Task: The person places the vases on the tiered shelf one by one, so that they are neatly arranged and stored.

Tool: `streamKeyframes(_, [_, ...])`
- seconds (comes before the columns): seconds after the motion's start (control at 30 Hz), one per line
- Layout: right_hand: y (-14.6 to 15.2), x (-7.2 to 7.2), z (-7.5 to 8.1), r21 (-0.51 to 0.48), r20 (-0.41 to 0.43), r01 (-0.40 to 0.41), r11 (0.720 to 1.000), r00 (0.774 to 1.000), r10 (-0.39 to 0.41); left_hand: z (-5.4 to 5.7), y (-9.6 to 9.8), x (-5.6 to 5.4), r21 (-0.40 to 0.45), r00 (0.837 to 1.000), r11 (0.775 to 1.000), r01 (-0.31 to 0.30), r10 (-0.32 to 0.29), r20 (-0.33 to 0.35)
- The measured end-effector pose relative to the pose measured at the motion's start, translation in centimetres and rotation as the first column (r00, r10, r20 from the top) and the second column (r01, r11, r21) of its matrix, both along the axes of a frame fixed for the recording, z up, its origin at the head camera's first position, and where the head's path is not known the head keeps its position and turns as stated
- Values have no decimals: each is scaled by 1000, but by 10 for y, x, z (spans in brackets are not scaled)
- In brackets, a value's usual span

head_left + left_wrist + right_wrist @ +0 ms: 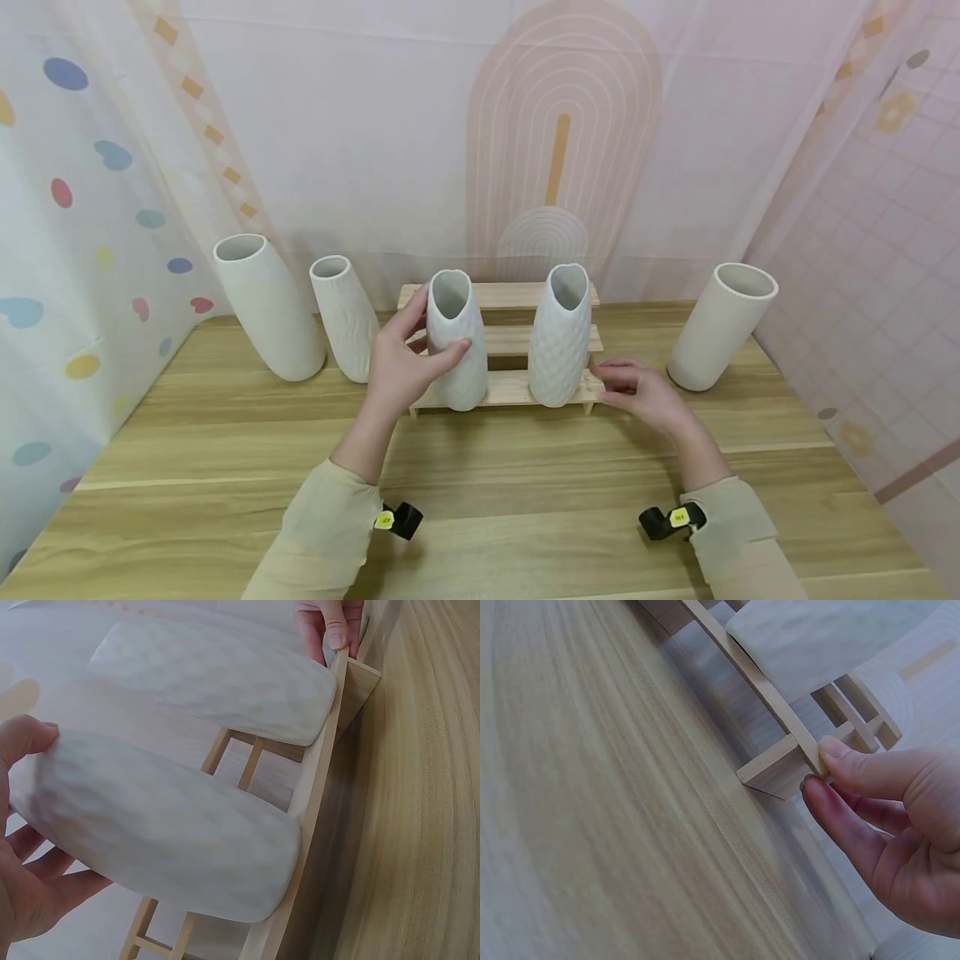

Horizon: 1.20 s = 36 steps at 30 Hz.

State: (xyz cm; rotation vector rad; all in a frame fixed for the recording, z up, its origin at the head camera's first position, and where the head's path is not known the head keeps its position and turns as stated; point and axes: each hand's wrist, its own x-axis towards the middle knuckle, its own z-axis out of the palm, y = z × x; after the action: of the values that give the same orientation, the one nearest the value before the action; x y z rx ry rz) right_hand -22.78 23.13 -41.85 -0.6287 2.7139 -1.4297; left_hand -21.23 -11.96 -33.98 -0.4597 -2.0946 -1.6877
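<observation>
Two white dimpled vases stand on the lowest step of a small tiered wooden rack point(508, 388). My left hand point(403, 360) grips the left dimpled vase point(462, 367), its thumb across the front and its fingers at the far side. In the left wrist view this vase point(172, 832) rests its base on the step's plank. Beside it is the right dimpled vase point(558, 354), touched by neither hand. My right hand point(641, 392) pinches the right end of the lowest plank point(799, 739) between thumb and fingers.
To the left stand a tall smooth white vase point(273, 321) and a shorter ribbed vase point(348, 321). A cylindrical vase point(720, 329) is at the right. Behind the wooden table point(517, 500) hangs a patterned curtain point(360, 125).
</observation>
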Motion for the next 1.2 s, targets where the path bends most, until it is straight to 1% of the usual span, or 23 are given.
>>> streamKeyframes(0.33, [-1,0,0,2,2,-2,1000,1000,2,1,-2,-3,-14,1000,1000,3,-3,3])
streamKeyframes(0.47, [-1,0,1,-1,3,-1,1000,1000,1,2,-3,-3,-34,1000,999,10,-10,16])
streamKeyframes(0.63, [-1,0,0,-6,9,-5,1000,1000,5,3,-7,-3,-41,999,999,0,1,33])
streamKeyframes(0.97, [-2,0,0,-13,32,13,1000,999,-13,3,-8,-3,-63,1000,998,11,-9,25])
streamKeyframes(1.2, [-2,-2,1,-8,21,12,1000,1000,-12,2,-7,-5,-73,999,996,43,-41,27])
